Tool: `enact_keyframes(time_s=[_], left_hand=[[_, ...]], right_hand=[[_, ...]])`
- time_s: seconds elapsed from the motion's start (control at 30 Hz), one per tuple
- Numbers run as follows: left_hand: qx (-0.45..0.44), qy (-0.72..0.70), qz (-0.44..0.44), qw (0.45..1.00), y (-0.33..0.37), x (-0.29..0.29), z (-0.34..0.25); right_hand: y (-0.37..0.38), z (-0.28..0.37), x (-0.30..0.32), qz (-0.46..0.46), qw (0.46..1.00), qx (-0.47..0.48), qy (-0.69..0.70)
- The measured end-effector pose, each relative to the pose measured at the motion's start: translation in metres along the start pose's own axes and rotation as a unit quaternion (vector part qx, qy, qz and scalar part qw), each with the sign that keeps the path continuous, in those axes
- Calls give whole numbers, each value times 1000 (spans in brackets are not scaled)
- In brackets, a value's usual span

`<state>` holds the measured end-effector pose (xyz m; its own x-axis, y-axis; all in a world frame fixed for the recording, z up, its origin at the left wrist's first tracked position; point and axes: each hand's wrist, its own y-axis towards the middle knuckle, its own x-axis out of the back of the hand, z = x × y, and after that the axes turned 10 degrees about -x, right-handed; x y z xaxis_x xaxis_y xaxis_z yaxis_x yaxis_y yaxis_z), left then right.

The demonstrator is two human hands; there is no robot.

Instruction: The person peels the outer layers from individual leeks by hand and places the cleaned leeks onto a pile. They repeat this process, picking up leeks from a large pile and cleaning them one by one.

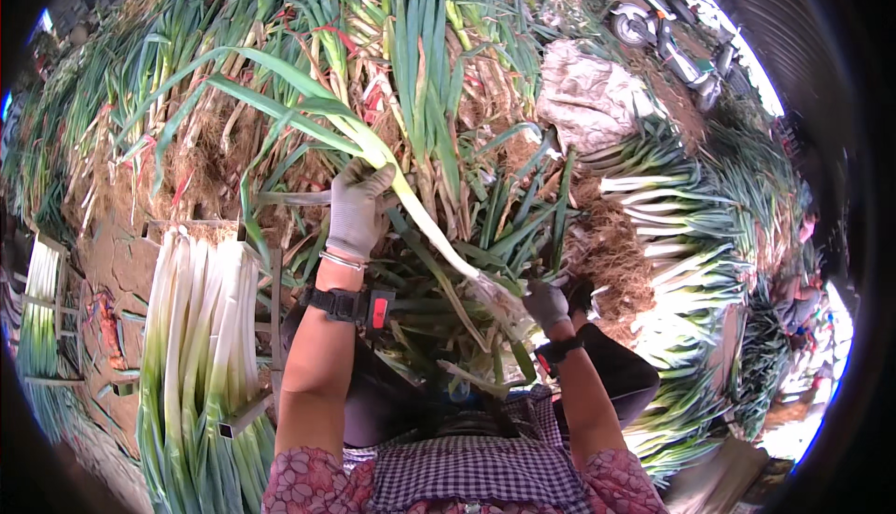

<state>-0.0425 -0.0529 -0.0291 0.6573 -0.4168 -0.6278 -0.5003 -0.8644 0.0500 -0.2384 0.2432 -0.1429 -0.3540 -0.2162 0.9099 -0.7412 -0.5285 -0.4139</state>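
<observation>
Your left hand (pixel 357 204), grey glove, is clamped round the upper stalk of a leek (pixel 401 201), right where the pale shaft turns to green leaves. Your right hand (pixel 546 302), also gloved, is closed on the root end of the same leek, lower and to the right. Hands well apart, leek stretched diagonally between them, leaves fanning up-left. A black wrist strap (pixel 350 304) with a red tab sits on your left forearm, with a thin bracelet just above it.

Under the leek: loose heap of green trimmings (pixel 504 225). On your left, a bundle of cleaned leeks (pixel 201 327) lies in a frame, white shafts up. On your right, more stacked white leeks (pixel 653 206) with brown root mats. Beyond: a big pile of untrimmed leeks (pixel 280 66), a grey sack (pixel 588 94), a parked scooter (pixel 667 38) at top right.
</observation>
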Motion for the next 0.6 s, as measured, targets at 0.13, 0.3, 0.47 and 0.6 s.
enact_keyframes(time_s=[0.13, 0.3, 0.47, 0.6], left_hand=[[-1, 21, 13, 1000, -3, 0, 14], [34, 50, 38, 997, -9, -22, 19], [51, 87, 2, 995, -6, -23, 14], [-52, 87, 44, 994, -9, -24, 25]], right_hand=[[-24, 73, 62, -153, 911, 143, 356], [-25, 173, 97, -251, 845, 282, 379], [-28, 169, 94, -267, 842, 286, 372], [-23, 185, 109, -252, 800, 240, 489]])
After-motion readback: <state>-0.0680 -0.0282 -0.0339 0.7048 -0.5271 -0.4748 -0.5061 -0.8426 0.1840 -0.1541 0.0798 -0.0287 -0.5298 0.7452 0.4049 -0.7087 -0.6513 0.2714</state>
